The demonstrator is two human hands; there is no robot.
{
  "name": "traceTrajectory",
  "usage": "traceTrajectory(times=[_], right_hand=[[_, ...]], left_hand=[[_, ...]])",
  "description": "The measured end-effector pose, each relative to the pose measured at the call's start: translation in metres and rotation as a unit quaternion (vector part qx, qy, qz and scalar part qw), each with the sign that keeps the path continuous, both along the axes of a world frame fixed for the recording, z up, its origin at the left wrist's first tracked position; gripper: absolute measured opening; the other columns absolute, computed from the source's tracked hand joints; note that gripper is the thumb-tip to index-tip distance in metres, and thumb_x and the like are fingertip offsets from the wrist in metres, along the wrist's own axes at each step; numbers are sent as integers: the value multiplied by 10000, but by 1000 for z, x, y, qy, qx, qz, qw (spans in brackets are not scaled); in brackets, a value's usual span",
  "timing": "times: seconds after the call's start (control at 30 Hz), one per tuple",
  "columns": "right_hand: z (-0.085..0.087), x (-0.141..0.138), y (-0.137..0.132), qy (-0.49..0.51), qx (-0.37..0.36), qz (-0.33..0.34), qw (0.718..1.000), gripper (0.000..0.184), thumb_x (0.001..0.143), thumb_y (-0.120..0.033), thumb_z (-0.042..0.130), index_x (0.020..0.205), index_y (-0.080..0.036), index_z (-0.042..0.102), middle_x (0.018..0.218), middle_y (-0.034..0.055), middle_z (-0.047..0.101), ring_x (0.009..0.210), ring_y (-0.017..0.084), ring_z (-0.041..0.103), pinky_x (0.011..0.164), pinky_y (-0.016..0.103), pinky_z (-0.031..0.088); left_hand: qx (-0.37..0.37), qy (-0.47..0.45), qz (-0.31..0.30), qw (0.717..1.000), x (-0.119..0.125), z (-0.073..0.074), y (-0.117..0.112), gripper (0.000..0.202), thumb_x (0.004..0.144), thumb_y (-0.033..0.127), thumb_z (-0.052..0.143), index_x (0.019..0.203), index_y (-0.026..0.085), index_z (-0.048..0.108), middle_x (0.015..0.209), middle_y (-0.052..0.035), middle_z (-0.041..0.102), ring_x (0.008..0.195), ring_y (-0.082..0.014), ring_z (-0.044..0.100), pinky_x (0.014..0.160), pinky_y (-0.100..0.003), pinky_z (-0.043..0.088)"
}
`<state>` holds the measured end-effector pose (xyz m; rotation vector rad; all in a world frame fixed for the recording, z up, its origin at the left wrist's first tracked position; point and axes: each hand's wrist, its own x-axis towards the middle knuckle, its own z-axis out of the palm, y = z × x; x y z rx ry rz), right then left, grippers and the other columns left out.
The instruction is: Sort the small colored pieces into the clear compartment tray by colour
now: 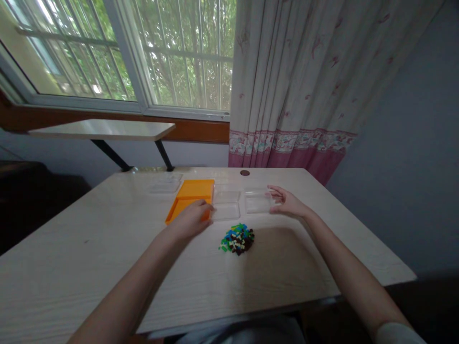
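My left hand (195,217) reaches over the right side of an orange two-part tray (196,188). Its curled fingertips are at the left edge of a shallow clear plastic box (226,211). Thumb and fingers of my right hand (288,203) curve around the right end of a second clear plastic box (257,202). Both boxes look see-through, with the tabletop showing in them. In front of them lies a heap of tiny building bricks (238,239) in green, blue, yellow, white and dark brown.
More clear plastic (165,183) lies left of the orange tray, its shape hard to make out. A raised shelf (107,129) on black legs stands at the table's back left. A round cable hole (245,173) sits near the back edge, before a curtain (287,95).
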<state>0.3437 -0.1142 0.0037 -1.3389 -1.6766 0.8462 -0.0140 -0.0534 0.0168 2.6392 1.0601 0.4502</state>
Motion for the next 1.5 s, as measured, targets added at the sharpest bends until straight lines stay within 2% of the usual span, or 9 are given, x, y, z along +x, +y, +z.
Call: traceTrajectory(times=[0.27,0.43,0.63,1.0,1.13,1.23,1.3,1.4,1.5], right_hand=[[-26,-5,4,-43,-24,58,997,974,519,-302,789,1334,-194,266,1225,149,502,1197,221,421,1008,392,300],[-25,-11,1,-89,-24,40,995,1051,565,-329,765,1387,-170,129,1213,164,524,1271,222,317,1060,435,173],[-24,-12,1,-97,-25,27,995,1067,578,-334,756,1397,-157,95,1230,175,513,1275,220,310,1057,435,178],[-27,-14,2,-120,-19,30,992,1063,601,-358,742,1402,-164,71,1234,171,513,1272,223,317,1058,444,162],[-29,-12,3,-119,-21,38,992,1093,588,-379,749,1404,-175,51,1251,180,494,1275,231,311,1056,449,157],[-30,-9,5,-119,-22,48,992,1121,573,-380,758,1405,-179,34,1267,179,477,1276,233,309,1062,441,148],[-31,-8,6,-116,-23,55,992,1136,564,-374,765,1405,-180,26,1271,174,473,1268,232,324,1065,433,148],[-30,-7,6,-112,-28,60,992,1151,557,-372,769,1405,-171,18,1284,178,453,1261,228,335,1067,420,155],[-27,-7,5,-106,-39,65,991,1162,546,-371,774,1405,-170,18,1306,186,419,1267,230,325,1068,414,158]], left_hand=[[-37,21,-37,998,3,-1,0,247,776,285,470,910,166,641,896,-80,647,818,-198,589,740,-271,424],[-39,19,-37,998,4,2,-2,213,774,289,478,828,169,645,813,-66,648,740,-181,585,668,-243,403],[-43,24,-29,998,4,3,-3,199,774,285,478,794,168,638,782,-57,637,705,-164,571,647,-232,389],[-43,37,-14,998,4,-2,-2,197,750,275,488,815,169,640,783,-57,635,715,-175,573,652,-245,402],[-60,11,-5,998,-6,8,6,343,725,371,531,998,180,609,892,-60,640,781,-185,581,700,-259,425],[-74,-24,73,994,-27,22,34,431,747,466,489,1041,164,578,906,-66,636,766,-187,582,695,-272,440],[-56,-55,185,980,-47,28,60,452,745,493,481,1011,139,575,930,-85,628,809,-207,581,747,-304,439],[-34,-95,417,903,-74,27,96,537,709,539,513,954,61,524,1078,-168,547,1040,-330,483,871,-438,373],[-52,-110,485,866,-93,15,116,642,670,615,524,909,25,441,1233,-249,368,1166,-489,255,873,-610,268]])
